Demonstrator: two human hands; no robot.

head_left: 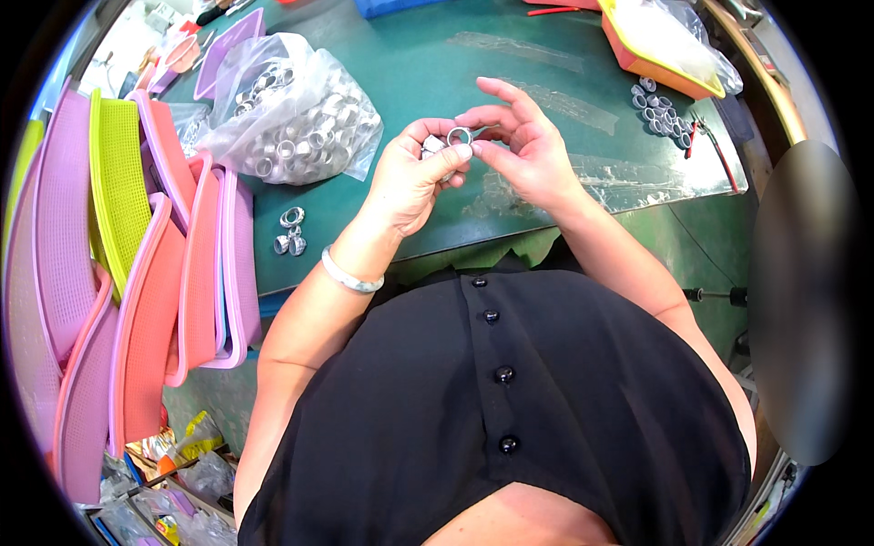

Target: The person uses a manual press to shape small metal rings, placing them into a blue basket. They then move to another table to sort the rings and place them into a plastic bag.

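Over the near edge of the green table, my left hand [407, 177] is closed, pinching a silver-coloured metal ring [460, 128] beside its thumb tip. More rings [432, 145] are bunched within its curled fingers, partly hidden. My right hand [537, 159] meets it from the other side, thumb and forefinger closed on the same ring while its other fingers stay raised. Left of my left wrist, a few loose rings [291, 232] lie on the table. A clear plastic bag [305, 114] full of similar rings stands behind them.
Pink, purple and lime plastic baskets [146, 300] are stacked at the left. Another group of rings [663, 114] lies at the right, next to red-handled pliers [715, 155]. An orange and yellow tray [655, 59] holds plastic bags. Clear tape [628, 182] covers parts of the green tabletop [410, 55].
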